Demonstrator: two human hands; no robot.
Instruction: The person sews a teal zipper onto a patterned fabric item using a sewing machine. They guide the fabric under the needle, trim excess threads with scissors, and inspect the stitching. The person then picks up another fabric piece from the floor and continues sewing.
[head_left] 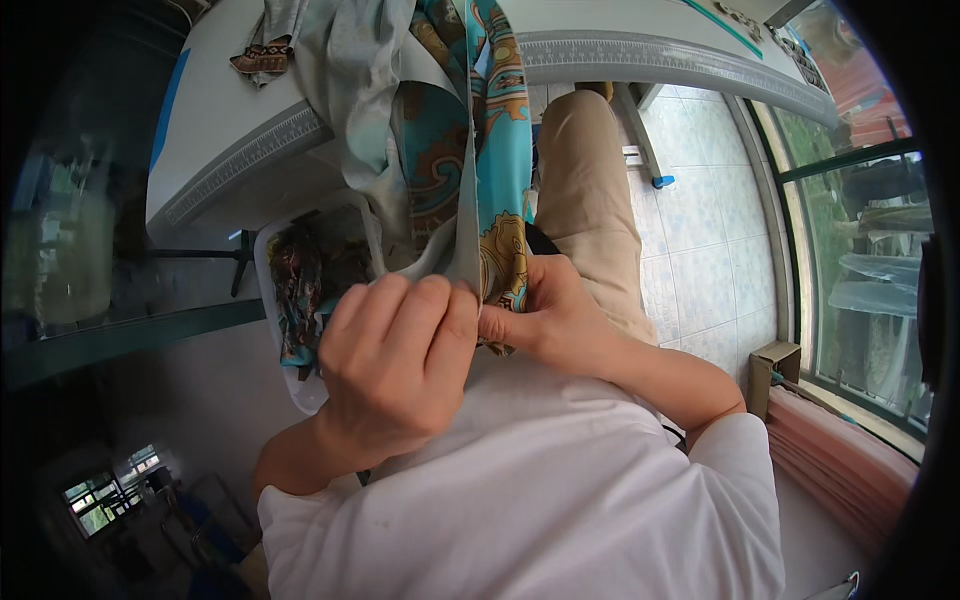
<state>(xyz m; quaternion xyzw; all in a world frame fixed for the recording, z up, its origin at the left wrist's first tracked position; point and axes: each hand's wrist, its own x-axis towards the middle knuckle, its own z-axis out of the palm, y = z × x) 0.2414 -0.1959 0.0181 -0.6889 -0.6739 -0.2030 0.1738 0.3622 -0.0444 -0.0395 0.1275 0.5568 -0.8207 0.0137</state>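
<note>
A patterned fabric (506, 135) in turquoise, brown and gold hangs from the table edge down to my lap, its pale grey reverse side showing on the left. My left hand (400, 350) is closed with its knuckles up, gripping the fabric's pale edge. Just to the right, my right hand (562, 312) pinches the same fabric between thumb and fingers, close to the left hand's fingertips. Two layers seem to meet along an upright edge between the hands. The left fingertips are hidden behind the cloth.
A white table (230, 110) with a ruler strip (680, 58) along its edge stands in front. Below it on the left, a white plastic basket (268, 260) holds crumpled patterned cloth (298, 290). My beige trouser leg (590, 190) and a window (860, 260) are on the right.
</note>
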